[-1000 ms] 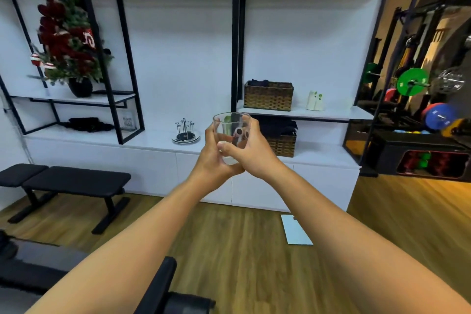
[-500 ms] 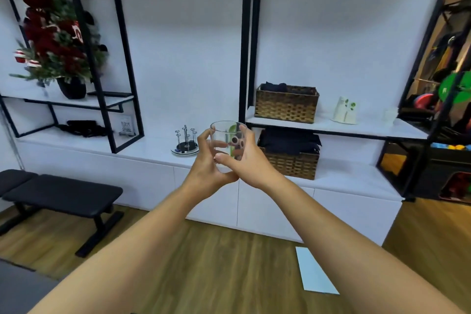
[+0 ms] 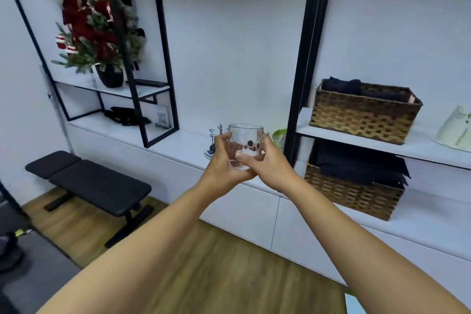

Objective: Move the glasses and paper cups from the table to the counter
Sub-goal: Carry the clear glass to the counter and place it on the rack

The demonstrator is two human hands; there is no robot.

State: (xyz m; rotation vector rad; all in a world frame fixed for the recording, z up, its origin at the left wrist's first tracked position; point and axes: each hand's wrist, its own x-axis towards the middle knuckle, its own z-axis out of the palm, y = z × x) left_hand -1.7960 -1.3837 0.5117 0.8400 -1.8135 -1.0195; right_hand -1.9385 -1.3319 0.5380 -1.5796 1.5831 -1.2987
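Observation:
A clear drinking glass (image 3: 245, 141) with dark round dots printed on its side is held upright at arm's length in front of me. My left hand (image 3: 224, 160) wraps its left side and base, and my right hand (image 3: 267, 163) grips its right side. The glass hangs in the air above the front of the long white counter (image 3: 183, 145). Behind the glass on the counter stands a small wire rack on a plate (image 3: 213, 146), partly hidden by my left hand. Something green and white (image 3: 279, 135) sits on the counter just right of the glass.
Black metal shelf frames (image 3: 308, 58) rise from the counter. Two wicker baskets (image 3: 364, 112) with dark cloth sit at the right, one on a shelf and one on the counter. A red flower arrangement (image 3: 96, 20) stands upper left. A black bench (image 3: 89, 181) stands on the wooden floor.
I have come closer to the counter with the glass still in both hands; the shelves and baskets look larger and the view has swung slightly left.

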